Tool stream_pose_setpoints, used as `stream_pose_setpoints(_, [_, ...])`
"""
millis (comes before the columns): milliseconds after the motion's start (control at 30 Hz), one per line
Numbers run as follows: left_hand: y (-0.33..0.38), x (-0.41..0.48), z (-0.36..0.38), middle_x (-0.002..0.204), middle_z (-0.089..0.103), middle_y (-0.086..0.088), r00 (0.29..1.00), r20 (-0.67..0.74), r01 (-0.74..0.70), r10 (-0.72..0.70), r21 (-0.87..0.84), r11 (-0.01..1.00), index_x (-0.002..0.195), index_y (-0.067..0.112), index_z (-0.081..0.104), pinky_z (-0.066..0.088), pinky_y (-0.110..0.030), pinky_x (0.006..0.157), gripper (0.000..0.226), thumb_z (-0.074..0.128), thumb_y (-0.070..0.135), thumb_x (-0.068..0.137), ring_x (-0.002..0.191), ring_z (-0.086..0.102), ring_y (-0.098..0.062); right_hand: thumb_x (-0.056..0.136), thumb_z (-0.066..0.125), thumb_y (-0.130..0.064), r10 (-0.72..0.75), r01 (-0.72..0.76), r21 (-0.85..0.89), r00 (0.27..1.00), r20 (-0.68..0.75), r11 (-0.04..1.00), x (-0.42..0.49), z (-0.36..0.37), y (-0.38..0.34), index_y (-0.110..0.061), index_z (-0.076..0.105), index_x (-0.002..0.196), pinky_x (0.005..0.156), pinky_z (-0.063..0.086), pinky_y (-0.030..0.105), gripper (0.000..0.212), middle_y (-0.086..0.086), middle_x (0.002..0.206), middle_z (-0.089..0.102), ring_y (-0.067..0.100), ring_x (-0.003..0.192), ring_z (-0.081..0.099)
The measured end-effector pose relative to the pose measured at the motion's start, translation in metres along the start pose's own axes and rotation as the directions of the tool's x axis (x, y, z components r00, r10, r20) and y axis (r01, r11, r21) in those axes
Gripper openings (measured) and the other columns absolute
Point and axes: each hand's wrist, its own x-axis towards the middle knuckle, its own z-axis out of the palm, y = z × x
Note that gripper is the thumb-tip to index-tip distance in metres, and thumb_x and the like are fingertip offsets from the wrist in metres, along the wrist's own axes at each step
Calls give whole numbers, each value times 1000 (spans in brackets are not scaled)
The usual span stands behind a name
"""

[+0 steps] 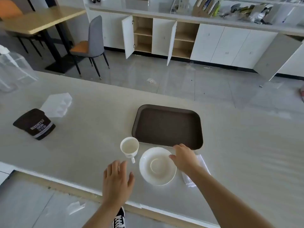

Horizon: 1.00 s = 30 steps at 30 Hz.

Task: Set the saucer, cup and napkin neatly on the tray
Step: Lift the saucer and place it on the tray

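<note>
From the head camera we take the dark brown tray (167, 125) as our landmark; it lies on the pale counter (92, 112) and holds nothing. Just beside the tray's near-left corner stands the white cup (129, 147), upright, its handle pointing toward us, and we see nothing inside it. Just in front of the tray's near edge lies the white saucer (157, 166), flat on the counter and bare, its rim close to the tray but apart from it. The white napkin (195, 171) lies in front of the tray's near-right corner, beside the saucer and partly hidden under our right forearm.

Our right hand (184, 157) reaches over the far-right rim of the saucer, fingers loosely curled and spread, thumb over the rim; it grips nothing, and we cannot tell whether it touches the rim. Our left hand (117, 179) hovers palm-down in front of the cup, fingers spread and unclenched, holding nothing.

Well to the left of the tray lie a dark cocoa pouch (34, 124) and a crumpled clear plastic bag (57, 104).
</note>
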Motion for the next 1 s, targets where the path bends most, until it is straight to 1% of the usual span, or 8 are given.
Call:
stream_pose_setpoints(100, [5,-7,13,92,58,-7,999,33,-34,35,-26,999,89,13,62,50,-40,73,18,59,29,82,83,58,-30,93,63,-37,66,-67,36,997,27,997,-2,8,3,-14,65,102,69,49,31,25,4,98,68,24,84,63])
stream_pose_setpoints(200, [13,-8,29,103,61,-10,991,127,-43,47,-31,999,97,14,66,52,-46,87,25,75,22,75,95,60,-33,91,65,-33,105,-110,65,991,82,992,-5,19,3,-16,65,98,69,49,31,18,5,95,71,25,82,62])
stream_pose_setpoints(333, [9,-2,45,119,58,-19,991,137,-12,13,-10,1000,109,13,65,41,-58,103,33,69,20,77,112,56,-41,91,64,-28,154,-162,91,984,89,983,-6,28,7,-22,50,85,62,41,29,16,1,82,65,22,71,54])
stream_pose_setpoints(433, [5,3,51,124,55,-19,992,127,-13,11,10,1000,116,12,62,34,-60,108,36,56,26,83,118,51,-41,91,62,-24,189,-208,165,974,122,964,-4,30,8,-20,56,89,55,42,27,7,-2,73,63,21,65,58])
stream_pose_setpoints(500, [4,6,53,123,54,-18,992,127,2,-4,16,1000,116,11,61,33,-61,109,39,49,28,83,116,50,-41,92,60,-20,208,-236,226,968,141,945,-4,29,9,-20,59,91,50,49,28,1,0,68,65,21,60,63])
stream_pose_setpoints(600, [2,6,55,125,52,-16,991,132,22,-23,5,1000,117,12,61,30,-62,111,41,46,32,84,118,48,-39,91,59,-13,230,-268,304,961,155,914,-4,25,10,-20,62,88,57,61,36,8,2,71,68,23,57,68])
stream_pose_setpoints(800, [1,6,59,135,45,-15,978,187,90,-94,29,996,126,10,51,20,-64,115,48,46,36,85,132,39,-39,91,63,-8,231,-269,404,963,140,874,5,6,18,-20,65,94,55,64,39,11,2,83,70,23,61,71])
stream_pose_setpoints(1000, [0,7,61,142,42,-15,967,219,126,-129,28,992,139,12,41,19,-62,116,60,43,37,85,139,33,-37,89,69,-7,273,-254,501,961,36,827,32,-9,22,-24,65,80,48,61,31,20,-1,76,69,18,52,70])
